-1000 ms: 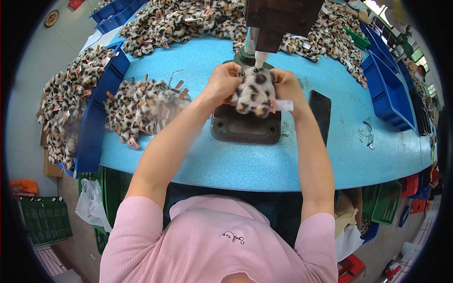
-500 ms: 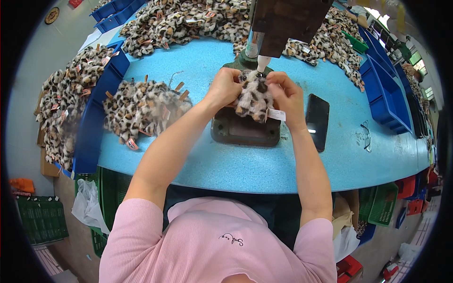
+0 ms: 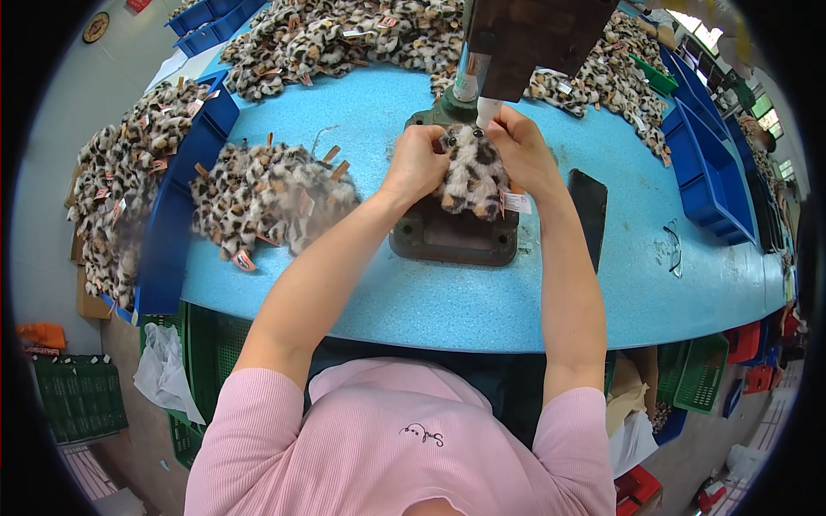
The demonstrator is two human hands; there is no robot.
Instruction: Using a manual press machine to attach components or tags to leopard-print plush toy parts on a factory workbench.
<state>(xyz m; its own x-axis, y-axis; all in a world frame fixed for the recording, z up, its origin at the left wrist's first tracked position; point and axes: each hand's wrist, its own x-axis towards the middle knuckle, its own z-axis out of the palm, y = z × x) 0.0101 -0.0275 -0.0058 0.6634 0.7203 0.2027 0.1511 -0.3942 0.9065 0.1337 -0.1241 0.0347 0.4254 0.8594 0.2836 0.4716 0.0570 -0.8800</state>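
A spotted plush toy skin (image 3: 473, 172) in white, black and tan, with dark eyes and a white tag, is held up at the bench press (image 3: 532, 47). My left hand (image 3: 420, 159) is closed on its left edge near the head. On the other side, my right hand (image 3: 523, 148) pinches the head's right edge, just beside the press's white tip (image 3: 488, 112). That tip sits close to the toy's right eye; whether it touches cannot be made out. Below the toy lies the dark metal base (image 3: 452, 249) of the press.
Left of my arm lies a heap of spotted plush skins (image 3: 267, 198), beside a full blue crate (image 3: 163, 241). A bigger heap (image 3: 344, 39) covers the far side of the blue table (image 3: 413, 314). To the right are a phone (image 3: 588, 215), eyeglasses (image 3: 674, 249) and a blue bin (image 3: 710, 181).
My right hand has closed from loosely parted fingers to a pinch at the toy's head and moved up slightly. The toy has shifted a little right; my left hand keeps its grip.
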